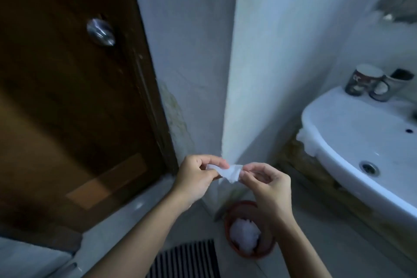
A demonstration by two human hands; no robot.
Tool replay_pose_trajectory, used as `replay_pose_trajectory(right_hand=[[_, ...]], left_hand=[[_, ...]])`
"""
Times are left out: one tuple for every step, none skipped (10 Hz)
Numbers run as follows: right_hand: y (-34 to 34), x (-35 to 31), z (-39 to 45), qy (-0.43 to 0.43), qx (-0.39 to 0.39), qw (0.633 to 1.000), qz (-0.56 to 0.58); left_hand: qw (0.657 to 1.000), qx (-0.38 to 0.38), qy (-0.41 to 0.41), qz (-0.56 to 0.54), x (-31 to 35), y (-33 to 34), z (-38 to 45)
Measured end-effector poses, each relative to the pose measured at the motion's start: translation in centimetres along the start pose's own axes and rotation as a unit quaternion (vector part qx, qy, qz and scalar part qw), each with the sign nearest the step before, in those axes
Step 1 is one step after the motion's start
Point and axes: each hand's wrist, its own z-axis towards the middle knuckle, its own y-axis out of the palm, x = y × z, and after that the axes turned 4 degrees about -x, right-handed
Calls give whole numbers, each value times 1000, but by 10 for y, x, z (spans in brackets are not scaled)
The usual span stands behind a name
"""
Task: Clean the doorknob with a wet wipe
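Observation:
A round, shiny metal doorknob (100, 32) sits on the dark brown wooden door (56, 108) at the upper left. Well below and to the right of it, I hold a small crumpled white wet wipe (230, 172) between both hands. My left hand (196, 178) pinches its left end with thumb and fingers. My right hand (266, 187) pinches its right end. Both hands are at about waist height in front of the white wall corner (234, 97), far from the knob.
A white sink (352, 142) juts out at the right, with two mugs (370, 83) on its back ledge. On the floor below my hands stands a reddish bin (234, 210) holding white waste, next to a striped mat (189, 259).

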Motion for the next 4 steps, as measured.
replay_pose_trajectory(right_hand=[[-47,48,8,38,57,994,-85],[-89,107,17,89,79,982,-148],[-115,171,23,122,61,966,-219],[-123,211,23,224,-58,938,-258]], left_hand=[[999,-21,-49,6,-36,49,14],[995,-34,-98,2,-75,92,29],[990,-54,-131,2,-112,124,36],[982,-51,-180,1,-134,138,33]])
